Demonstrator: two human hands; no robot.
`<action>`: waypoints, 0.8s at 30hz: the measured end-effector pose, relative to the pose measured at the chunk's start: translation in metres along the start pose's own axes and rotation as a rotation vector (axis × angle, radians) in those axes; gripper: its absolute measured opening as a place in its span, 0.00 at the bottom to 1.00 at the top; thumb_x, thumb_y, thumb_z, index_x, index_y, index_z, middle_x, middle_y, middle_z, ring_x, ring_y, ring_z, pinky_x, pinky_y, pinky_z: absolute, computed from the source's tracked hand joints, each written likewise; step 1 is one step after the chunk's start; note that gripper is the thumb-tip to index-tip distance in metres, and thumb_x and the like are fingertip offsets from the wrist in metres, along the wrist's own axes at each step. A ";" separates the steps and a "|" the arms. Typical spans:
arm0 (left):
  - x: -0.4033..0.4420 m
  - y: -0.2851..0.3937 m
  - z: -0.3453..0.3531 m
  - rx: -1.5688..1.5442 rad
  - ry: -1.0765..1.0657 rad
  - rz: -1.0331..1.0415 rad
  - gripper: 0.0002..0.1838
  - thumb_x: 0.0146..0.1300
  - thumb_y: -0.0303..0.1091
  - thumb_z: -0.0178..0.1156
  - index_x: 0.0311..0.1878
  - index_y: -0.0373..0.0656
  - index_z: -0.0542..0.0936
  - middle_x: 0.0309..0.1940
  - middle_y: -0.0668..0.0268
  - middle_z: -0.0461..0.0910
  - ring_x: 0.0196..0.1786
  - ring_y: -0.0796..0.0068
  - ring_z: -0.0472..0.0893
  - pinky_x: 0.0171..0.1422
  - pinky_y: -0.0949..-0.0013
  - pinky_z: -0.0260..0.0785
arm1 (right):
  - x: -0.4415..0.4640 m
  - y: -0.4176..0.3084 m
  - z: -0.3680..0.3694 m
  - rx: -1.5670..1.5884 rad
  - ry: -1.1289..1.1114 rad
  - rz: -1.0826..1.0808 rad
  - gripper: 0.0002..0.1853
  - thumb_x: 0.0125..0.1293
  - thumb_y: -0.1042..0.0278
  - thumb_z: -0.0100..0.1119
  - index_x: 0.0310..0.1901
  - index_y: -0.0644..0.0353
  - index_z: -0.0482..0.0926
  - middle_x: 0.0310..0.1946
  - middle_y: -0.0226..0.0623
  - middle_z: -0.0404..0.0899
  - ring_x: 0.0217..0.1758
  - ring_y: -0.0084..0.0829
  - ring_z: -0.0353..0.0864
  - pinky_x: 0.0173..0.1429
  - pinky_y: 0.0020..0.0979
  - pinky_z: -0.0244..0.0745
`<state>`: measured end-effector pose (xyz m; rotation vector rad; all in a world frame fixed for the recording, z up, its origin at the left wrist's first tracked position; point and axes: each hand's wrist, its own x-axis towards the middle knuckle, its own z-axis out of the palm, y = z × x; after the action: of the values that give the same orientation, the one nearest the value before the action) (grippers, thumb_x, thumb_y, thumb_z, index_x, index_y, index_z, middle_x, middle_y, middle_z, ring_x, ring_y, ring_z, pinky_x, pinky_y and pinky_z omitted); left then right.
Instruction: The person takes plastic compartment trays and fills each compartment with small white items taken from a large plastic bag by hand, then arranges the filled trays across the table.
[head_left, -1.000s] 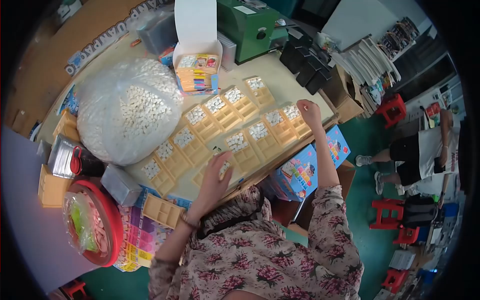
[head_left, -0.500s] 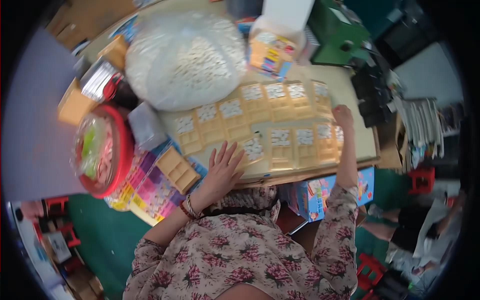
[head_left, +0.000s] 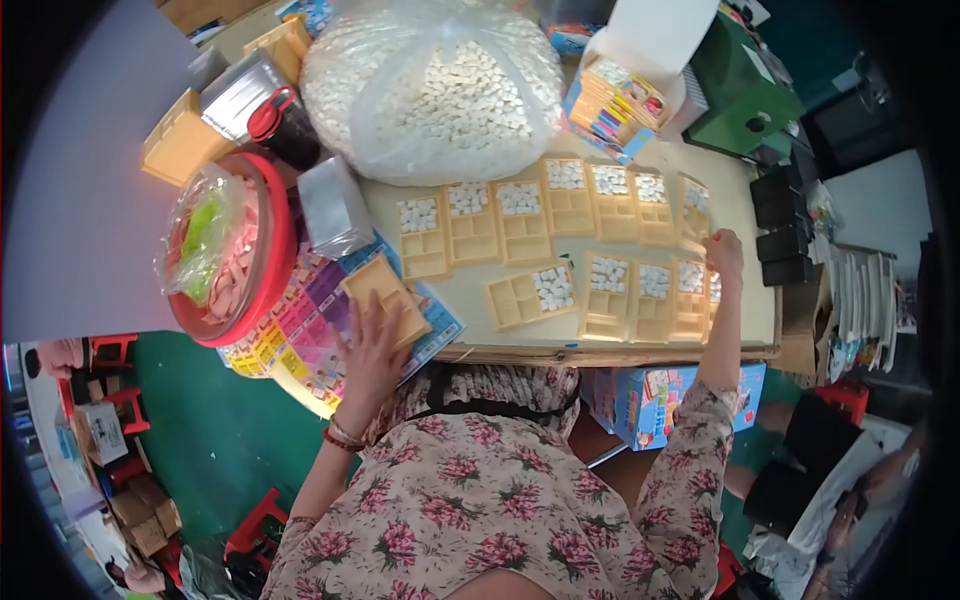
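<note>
My left hand [head_left: 372, 352], fingers spread, rests at the lower left edge of an empty tan tray [head_left: 392, 296] lying on colourful printed sheets [head_left: 305, 318]. My right hand [head_left: 724, 256] is closed at the right end of the rows, between a tray [head_left: 694, 210] and the lower trays; what it holds, if anything, is hidden. Two rows of compartment trays hold white pieces in one section each. One tray [head_left: 516, 302] lies turned sideways in the lower row. Behind them sits a big clear bag [head_left: 430, 95] of white pieces.
A red basin [head_left: 280, 262] with pink pieces and a clear box [head_left: 334, 208] stand at left. An open carton [head_left: 612, 112], a green box [head_left: 738, 90] and black bins [head_left: 784, 230] are at the back right. A person's legs [head_left: 800, 460] show at lower right.
The view has swung toward the left. My left hand has moved from beside the lower-row trays to the empty tray on the sheets. My right hand stays closed near the right-end trays.
</note>
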<state>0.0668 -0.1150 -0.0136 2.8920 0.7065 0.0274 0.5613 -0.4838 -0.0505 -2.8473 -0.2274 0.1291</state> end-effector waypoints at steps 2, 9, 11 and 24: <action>0.000 -0.008 0.001 0.047 0.022 0.010 0.35 0.56 0.43 0.61 0.67 0.54 0.62 0.72 0.59 0.50 0.74 0.53 0.44 0.72 0.40 0.25 | -0.005 -0.017 -0.009 -0.011 -0.021 0.064 0.10 0.50 0.66 0.58 0.30 0.64 0.77 0.25 0.47 0.79 0.29 0.41 0.82 0.36 0.38 0.76; -0.004 -0.021 -0.009 0.007 -0.030 -0.032 0.34 0.56 0.41 0.61 0.67 0.52 0.62 0.72 0.59 0.47 0.75 0.54 0.43 0.72 0.41 0.24 | 0.006 -0.007 -0.003 -0.163 0.082 -0.101 0.08 0.48 0.68 0.57 0.27 0.63 0.80 0.31 0.51 0.80 0.36 0.48 0.81 0.43 0.42 0.76; -0.003 -0.018 -0.020 -0.087 0.017 -0.084 0.33 0.57 0.40 0.61 0.66 0.51 0.63 0.72 0.58 0.49 0.74 0.54 0.44 0.72 0.42 0.25 | 0.007 0.000 -0.002 -0.102 0.151 -0.184 0.07 0.49 0.69 0.56 0.26 0.62 0.80 0.30 0.50 0.80 0.36 0.48 0.81 0.42 0.42 0.75; 0.022 0.040 -0.001 -0.093 -0.036 0.253 0.30 0.53 0.32 0.61 0.62 0.50 0.67 0.69 0.62 0.55 0.74 0.58 0.48 0.72 0.40 0.31 | -0.050 -0.068 -0.090 0.016 0.238 -0.385 0.07 0.55 0.70 0.57 0.28 0.66 0.78 0.19 0.44 0.77 0.23 0.34 0.78 0.30 0.32 0.71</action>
<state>0.1045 -0.1394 -0.0065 2.8646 0.3212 0.0383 0.5127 -0.4521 0.0581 -2.7099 -0.7072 -0.2823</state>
